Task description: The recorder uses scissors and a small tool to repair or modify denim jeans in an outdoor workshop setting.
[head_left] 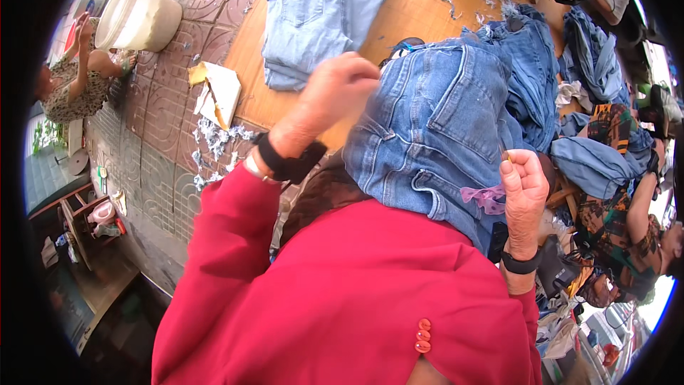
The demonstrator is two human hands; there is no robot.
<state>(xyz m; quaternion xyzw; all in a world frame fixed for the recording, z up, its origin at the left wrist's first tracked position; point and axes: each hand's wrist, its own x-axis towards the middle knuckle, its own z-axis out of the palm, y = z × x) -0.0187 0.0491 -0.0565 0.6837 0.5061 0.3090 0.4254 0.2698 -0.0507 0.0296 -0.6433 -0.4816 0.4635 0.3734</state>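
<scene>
Blue denim jeans (456, 100) lie bunched at the person's front, over the near edge of the wooden table (427, 11). On their right side, the right hand (524, 182) pinches a slim thing (506, 158) between thumb and finger, too small to name; just beside it is a sheer pink cloth (484, 198). The left hand (342, 85) is raised at their left side, blurred, fingers curled; I cannot tell whether it grips anything. The step in hand looks like fine handwork on the denim, and the next move seems to call for a steady pinch and the cloth kept flat. Farther off lie folded pale jeans (306, 18), and at far left a white bucket (146, 18). No writing can be read on the denim
</scene>
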